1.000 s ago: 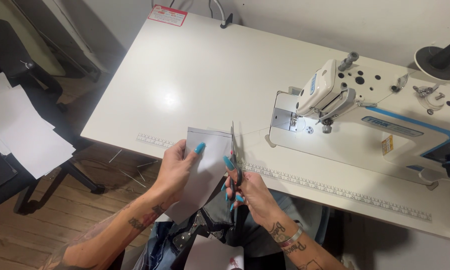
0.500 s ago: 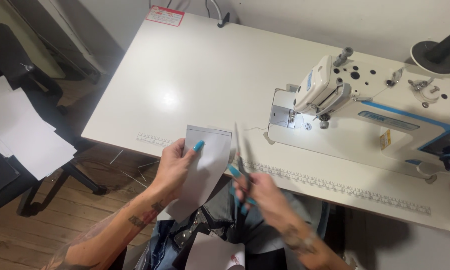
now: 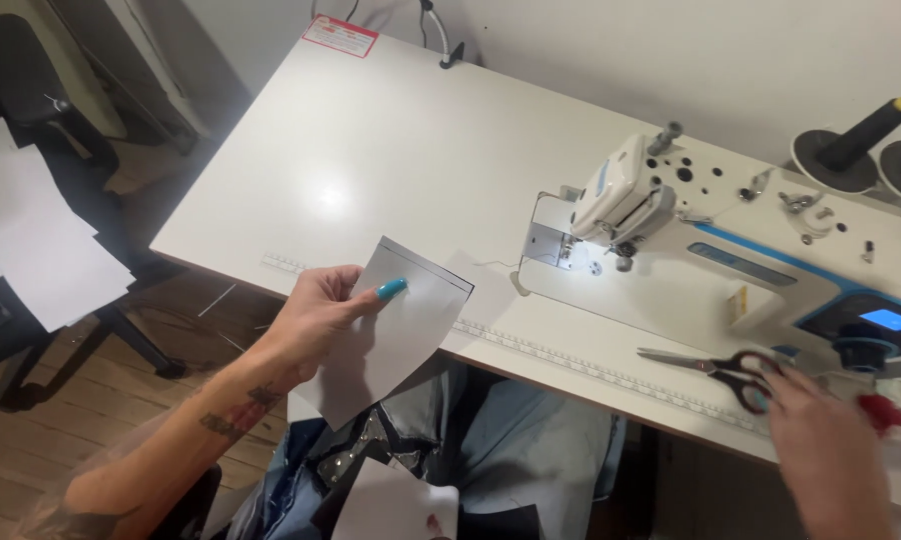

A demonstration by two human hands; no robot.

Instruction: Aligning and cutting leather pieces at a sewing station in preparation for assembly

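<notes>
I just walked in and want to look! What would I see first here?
Probably the white piece of fabric, held up by the left hand at the near edge of the white table. Next, the big white and blue sewing machine on the right side of the table, its little lamp lit. Just in front of it lie scissors, with the right hand at their dark handles.

I count two hands, my left hand [image 3: 316, 310] and right hand [image 3: 831, 450], one grey paper piece [image 3: 396, 340], one pair of scissors [image 3: 716, 370], one sewing machine [image 3: 731, 260], two thread stands [image 3: 851, 150]
</notes>
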